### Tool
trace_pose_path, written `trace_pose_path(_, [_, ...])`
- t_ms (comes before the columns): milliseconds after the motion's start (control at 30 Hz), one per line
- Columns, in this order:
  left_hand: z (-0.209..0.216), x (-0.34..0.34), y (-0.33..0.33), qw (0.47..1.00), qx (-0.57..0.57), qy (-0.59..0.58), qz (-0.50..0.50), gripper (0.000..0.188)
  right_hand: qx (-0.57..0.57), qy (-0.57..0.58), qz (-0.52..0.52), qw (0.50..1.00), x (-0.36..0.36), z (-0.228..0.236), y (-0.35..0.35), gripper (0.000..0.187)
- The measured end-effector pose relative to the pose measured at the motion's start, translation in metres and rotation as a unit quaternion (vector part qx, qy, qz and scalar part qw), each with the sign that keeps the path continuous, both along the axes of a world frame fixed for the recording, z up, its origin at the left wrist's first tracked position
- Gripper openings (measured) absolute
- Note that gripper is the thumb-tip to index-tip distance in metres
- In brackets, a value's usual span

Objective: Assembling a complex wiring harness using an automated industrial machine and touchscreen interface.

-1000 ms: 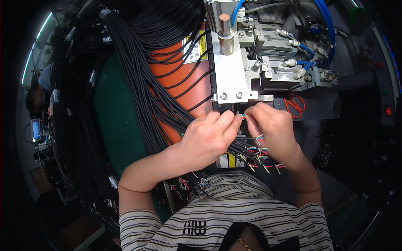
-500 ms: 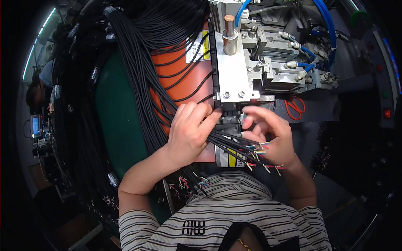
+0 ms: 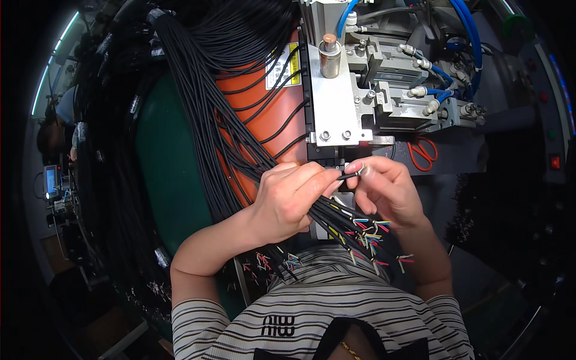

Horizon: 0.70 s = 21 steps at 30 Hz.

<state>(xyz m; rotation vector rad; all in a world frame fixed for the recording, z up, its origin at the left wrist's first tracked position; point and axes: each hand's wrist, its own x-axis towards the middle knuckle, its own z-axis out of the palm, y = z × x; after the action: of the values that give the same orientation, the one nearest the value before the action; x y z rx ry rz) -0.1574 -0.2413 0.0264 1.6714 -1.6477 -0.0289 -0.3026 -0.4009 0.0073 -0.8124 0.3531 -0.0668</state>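
My left hand (image 3: 292, 195) is closed on a black cable (image 3: 347, 176), pinching it between thumb and forefinger close to its stripped end. Under the same hand runs a bundle of black cables (image 3: 336, 221), their bared red, blue, white and yellow wires fanned out toward my lap. With fingertips drawn together, my right hand (image 3: 390, 189) grips the thin wires at the tip of the pinched cable. Both hands are just in front of the metal clamping machine (image 3: 336, 114), whose near slot is partly hidden behind them.
More black cables (image 3: 198, 120) hang over an orange panel (image 3: 258, 96) and a green surface (image 3: 168, 174) at left. Orange-handled scissors (image 3: 423, 155) lie right of the machine. Blue air tubes (image 3: 474, 48) curve at the far right. Further wire ends (image 3: 264, 261) dangle by my left forearm.
My left hand has shifted right and slightly nearer, bringing a cable end forward. My right hand has closed on that cable's wires. The bundle's loose ends have swung nearer to me.
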Motion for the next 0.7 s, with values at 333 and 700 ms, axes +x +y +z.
trace_pose_path(333, [0.008,-0.008,-0.004,0.996,0.065,-0.066,0.011,0.032,-0.049,-0.01,-0.085,0.995,0.003,0.006,0.014,0.018])
trace_pose_path(700, [-0.005,0.0,-0.012,0.997,0.011,0.075,-0.014,0.013,-0.129,-0.014,-0.058,0.99,0.004,0.006,0.007,0.014])
